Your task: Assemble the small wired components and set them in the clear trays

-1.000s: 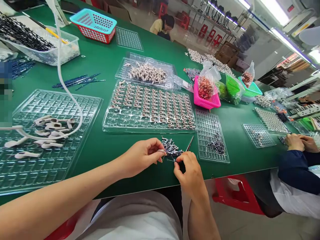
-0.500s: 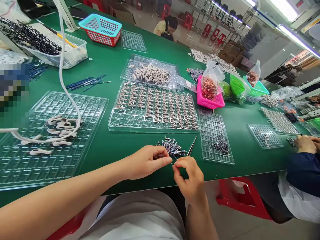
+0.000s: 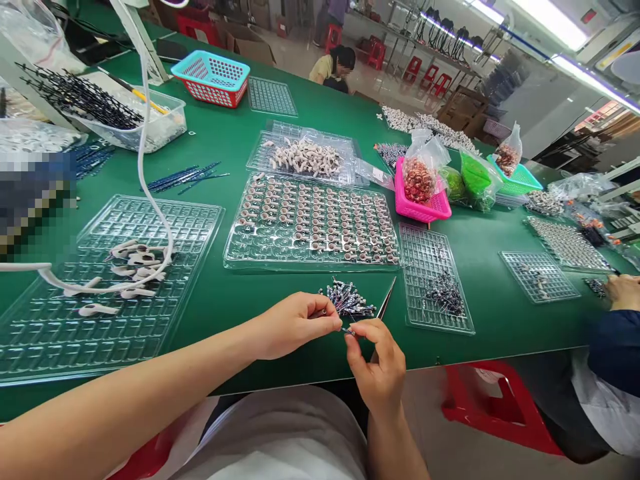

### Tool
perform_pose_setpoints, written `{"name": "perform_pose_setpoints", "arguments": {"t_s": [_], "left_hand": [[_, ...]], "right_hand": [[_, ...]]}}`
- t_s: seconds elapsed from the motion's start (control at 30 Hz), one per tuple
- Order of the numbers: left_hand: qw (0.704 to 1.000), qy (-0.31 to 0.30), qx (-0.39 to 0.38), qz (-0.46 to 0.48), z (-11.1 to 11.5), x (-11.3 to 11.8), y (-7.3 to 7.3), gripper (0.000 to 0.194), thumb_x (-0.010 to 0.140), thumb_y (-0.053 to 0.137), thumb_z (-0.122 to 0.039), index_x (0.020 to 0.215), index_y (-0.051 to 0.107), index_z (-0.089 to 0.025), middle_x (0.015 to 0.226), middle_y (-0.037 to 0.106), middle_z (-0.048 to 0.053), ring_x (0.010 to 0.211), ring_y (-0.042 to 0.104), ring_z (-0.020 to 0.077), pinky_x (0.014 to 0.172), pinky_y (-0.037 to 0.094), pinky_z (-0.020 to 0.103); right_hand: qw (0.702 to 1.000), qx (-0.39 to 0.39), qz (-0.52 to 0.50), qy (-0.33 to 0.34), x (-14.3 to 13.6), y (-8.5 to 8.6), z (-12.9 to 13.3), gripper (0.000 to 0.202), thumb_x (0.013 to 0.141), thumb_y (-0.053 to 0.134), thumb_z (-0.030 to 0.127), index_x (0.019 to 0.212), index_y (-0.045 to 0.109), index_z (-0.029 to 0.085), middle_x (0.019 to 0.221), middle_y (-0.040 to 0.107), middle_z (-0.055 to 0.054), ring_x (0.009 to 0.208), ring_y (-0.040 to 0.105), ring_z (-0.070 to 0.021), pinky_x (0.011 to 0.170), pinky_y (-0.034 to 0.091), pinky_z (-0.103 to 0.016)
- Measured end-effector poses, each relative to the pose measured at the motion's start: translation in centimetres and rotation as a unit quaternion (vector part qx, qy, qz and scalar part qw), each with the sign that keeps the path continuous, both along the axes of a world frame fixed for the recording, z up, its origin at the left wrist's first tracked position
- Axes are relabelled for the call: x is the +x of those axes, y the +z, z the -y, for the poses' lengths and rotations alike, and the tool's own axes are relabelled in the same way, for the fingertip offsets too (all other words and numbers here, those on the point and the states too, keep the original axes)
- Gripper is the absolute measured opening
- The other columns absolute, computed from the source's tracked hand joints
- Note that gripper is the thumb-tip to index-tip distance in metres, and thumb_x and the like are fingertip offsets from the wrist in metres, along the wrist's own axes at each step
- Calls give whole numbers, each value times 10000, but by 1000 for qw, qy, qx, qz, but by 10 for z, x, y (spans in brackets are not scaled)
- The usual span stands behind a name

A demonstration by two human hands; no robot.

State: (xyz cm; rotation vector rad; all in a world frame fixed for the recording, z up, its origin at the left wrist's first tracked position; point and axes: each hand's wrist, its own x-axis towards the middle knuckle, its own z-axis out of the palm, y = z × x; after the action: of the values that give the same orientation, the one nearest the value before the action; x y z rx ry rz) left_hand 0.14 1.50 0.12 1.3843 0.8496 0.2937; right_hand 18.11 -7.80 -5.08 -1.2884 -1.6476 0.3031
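My left hand (image 3: 300,323) and my right hand (image 3: 379,363) meet fingertip to fingertip near the table's front edge. Between them is a small dark part (image 3: 347,330), pinched from both sides. Just behind the fingers lies a pile of small dark-and-silver parts (image 3: 347,298). Metal tweezers (image 3: 387,298) point away from me beside my right hand, which hides their lower end. Farther back, a clear tray (image 3: 313,223) holds rows of round-headed white pieces, its front-left cells without them. Behind it, loose white pieces (image 3: 306,157) are heaped on stacked trays.
At left, a white cable (image 3: 143,133) crosses a tray with white earphone-like shells (image 3: 137,267). A pink basket (image 3: 421,208) and a small-parts tray (image 3: 435,287) stand right. A blue basket (image 3: 213,70) is behind. A co-worker's hand (image 3: 623,291) is at far right.
The view has shifted slightly, so the table's things appear a little lower and mostly farther right. The dark part between my fingertips shows more clearly. Both hands keep nearly the same pose.
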Motion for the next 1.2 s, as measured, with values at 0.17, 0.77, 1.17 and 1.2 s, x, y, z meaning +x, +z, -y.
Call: {"name": "perform_pose_setpoints", "arguments": {"t_s": [0.17,0.77,1.17,1.2], "left_hand": [[999,25,-27,14,3,2,-1,297,842,599,-443,739,567,-166,618,414,-67,584,328,108,552,264,253],[997,55,57,0,14,4,5,229,860,558,-380,773,572,-169,608,418,-63,579,347,108,544,281,240],[988,2,155,-23,9,-7,15,280,990,371,-348,1060,592,-191,849,590,7,761,519,160,700,440,262],[987,-1,158,-24,9,-7,13,296,995,357,-337,1099,593,-191,880,596,18,785,534,166,717,453,268]], "right_hand": [[1000,1,-9,13,1,-2,-1,246,867,633,61,1043,624,234,914,673,-19,840,649,-156,725,535,-297],[983,-80,-167,-3,6,-2,2,85,908,590,154,901,648,217,820,627,5,726,589,-123,634,475,-240],[968,-82,-233,-39,8,-8,4,74,926,587,194,889,649,212,800,597,-4,687,541,-116,570,440,-225],[969,-81,-230,-42,7,-9,4,72,927,587,194,900,652,211,803,598,-7,687,543,-117,571,443,-228]]}}
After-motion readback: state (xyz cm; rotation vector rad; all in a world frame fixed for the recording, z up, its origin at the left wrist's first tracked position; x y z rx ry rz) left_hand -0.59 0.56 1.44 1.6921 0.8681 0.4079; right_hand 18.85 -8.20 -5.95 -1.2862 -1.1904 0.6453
